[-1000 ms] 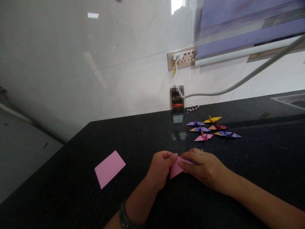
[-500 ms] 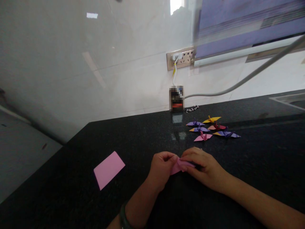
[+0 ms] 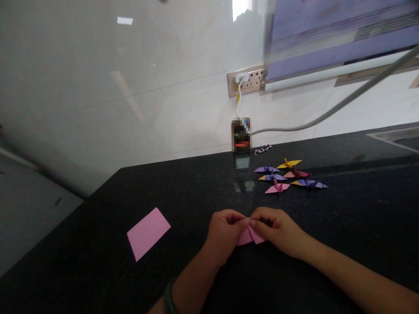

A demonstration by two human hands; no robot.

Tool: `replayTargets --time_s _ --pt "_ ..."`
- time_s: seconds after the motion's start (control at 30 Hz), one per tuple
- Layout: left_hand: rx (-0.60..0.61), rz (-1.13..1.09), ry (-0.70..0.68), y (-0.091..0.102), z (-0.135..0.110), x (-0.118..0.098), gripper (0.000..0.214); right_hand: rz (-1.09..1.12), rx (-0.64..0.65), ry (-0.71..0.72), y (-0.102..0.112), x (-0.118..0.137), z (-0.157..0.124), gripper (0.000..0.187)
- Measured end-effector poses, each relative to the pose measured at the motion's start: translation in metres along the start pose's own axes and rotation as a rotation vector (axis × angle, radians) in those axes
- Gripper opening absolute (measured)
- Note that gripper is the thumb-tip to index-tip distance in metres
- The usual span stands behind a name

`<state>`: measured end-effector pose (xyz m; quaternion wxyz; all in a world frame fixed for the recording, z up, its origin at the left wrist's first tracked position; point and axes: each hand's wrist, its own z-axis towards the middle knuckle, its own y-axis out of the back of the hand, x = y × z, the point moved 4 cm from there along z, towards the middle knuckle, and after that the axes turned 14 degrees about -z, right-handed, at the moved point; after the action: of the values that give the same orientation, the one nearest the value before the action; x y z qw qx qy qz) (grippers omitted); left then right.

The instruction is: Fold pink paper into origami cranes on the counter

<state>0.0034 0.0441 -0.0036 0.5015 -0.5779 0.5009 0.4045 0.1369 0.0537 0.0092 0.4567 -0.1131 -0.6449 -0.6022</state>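
A folded piece of pink origami paper (image 3: 246,237) is pinched between my two hands, low over the dark countertop. My left hand (image 3: 225,231) grips its left side with thumb and fingers together. On the other side, my right hand (image 3: 278,226) pinches the paper, its thumb close to the left thumb. Both hands hide the upper part of the folds; two pink flaps show below the thumbs. Flat on the counter to the left lies a stack of pink paper (image 3: 149,234), apart from my hands.
Several folded paper cranes, among them a yellow crane (image 3: 289,163) and a pink crane (image 3: 278,187), stand beyond my right hand. A blurred-out box (image 3: 241,136) leans by the wall beneath a socket panel (image 3: 247,80). A grey cable (image 3: 330,114) runs right. A beaded strand (image 3: 262,149) lies nearby.
My right hand's fingers have drawn in to a pinch close to my left thumb. The paper's lower flaps now hang apart below the thumbs. The view has shifted slightly.
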Motion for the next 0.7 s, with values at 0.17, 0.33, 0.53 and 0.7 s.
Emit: replayTargets --time_s 0.17,0.33,0.53,0.7 --pt "-0.003 -0.043 0.064 -0.002 -0.001 0.002 0.014 -0.080 -0.021 0.091 0.001 0.003 -0.001 0.014" --pt "-0.030 0.029 0.027 -0.003 -0.002 0.000 0.013 -0.103 -0.006 0.084 0.000 -0.001 0.000 0.013" --pt "-0.084 0.033 -0.041 0.008 0.002 -0.007 0.017 -0.086 0.042 0.021 0.007 -0.010 0.000 0.013" --pt "-0.124 0.011 -0.046 0.015 0.005 -0.005 0.019 -0.072 0.091 -0.016 0.015 -0.018 -0.001 0.012"
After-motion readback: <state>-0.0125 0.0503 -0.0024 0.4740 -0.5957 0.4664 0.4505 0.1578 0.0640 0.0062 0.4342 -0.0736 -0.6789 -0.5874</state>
